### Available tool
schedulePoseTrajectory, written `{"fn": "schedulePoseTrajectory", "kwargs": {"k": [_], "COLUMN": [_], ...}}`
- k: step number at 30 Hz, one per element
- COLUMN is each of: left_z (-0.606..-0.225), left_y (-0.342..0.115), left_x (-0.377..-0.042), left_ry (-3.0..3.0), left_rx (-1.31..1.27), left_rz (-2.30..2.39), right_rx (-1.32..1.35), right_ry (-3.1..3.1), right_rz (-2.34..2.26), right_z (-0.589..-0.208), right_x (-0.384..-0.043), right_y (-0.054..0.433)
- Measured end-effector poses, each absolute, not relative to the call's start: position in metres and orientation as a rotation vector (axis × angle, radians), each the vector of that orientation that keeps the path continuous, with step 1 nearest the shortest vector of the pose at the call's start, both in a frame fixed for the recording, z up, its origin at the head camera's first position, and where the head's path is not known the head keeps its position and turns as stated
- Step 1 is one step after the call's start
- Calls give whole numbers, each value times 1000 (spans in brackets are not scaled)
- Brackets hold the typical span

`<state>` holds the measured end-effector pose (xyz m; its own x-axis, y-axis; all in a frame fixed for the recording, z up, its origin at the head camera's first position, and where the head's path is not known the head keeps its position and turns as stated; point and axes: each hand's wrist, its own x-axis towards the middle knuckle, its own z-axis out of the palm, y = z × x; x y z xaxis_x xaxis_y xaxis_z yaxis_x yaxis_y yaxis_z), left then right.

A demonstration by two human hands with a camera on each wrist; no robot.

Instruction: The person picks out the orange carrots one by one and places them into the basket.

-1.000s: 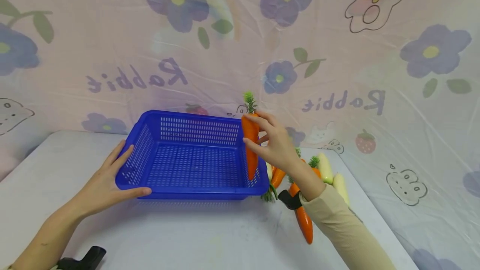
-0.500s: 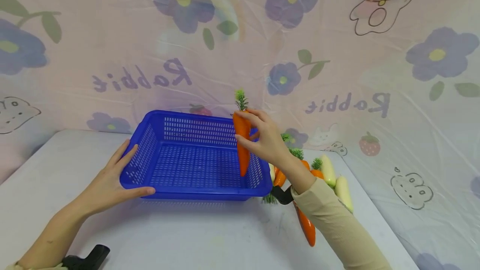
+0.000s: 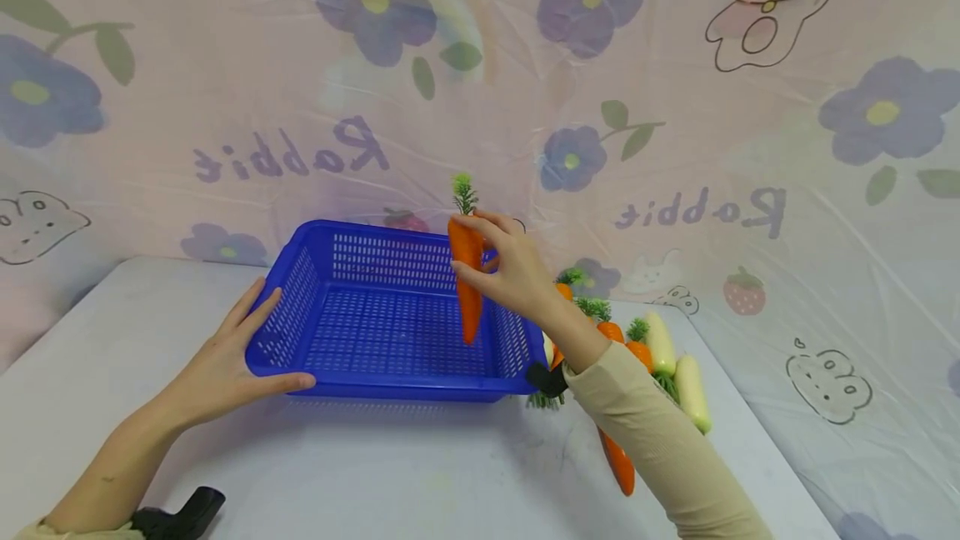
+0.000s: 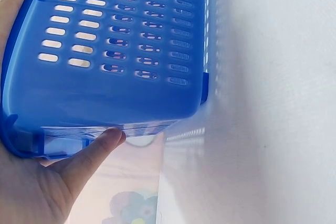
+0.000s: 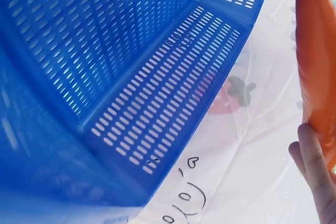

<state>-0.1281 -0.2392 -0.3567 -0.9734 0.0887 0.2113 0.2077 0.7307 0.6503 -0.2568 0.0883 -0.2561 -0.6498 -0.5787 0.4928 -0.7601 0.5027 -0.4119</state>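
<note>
The right-hand grip [image 3: 516, 269] pinches an orange carrot [image 3: 466, 245], nearly upright with its tip down, over the right side of a blue basket [image 3: 397, 388]. The left-hand grip [image 3: 221, 367] holds the basket's left end.

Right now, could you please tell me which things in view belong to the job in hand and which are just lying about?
In the job:
blue perforated plastic basket, held by the left hand
orange tapered carrot with a green top, held in the right hand

Lying about, perhaps belonging too:
other orange carrots with green tops, on the white table
pale, elongated vegetables beside them
</note>
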Motion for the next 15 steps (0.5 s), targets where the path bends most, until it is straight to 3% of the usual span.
{"fn": "schedulePoseTrajectory", "kwargs": {"k": [15], "left_z": [-355], "left_y": [-238], "left_x": [-127], "left_ry": [-2763], "left_rx": [-237], "left_rz": [-1082], "right_rx": [1141], "right_ry": [-2497], "right_rz": [939], "right_z": [-257], "right_x": [-266], "right_y": [65]}}
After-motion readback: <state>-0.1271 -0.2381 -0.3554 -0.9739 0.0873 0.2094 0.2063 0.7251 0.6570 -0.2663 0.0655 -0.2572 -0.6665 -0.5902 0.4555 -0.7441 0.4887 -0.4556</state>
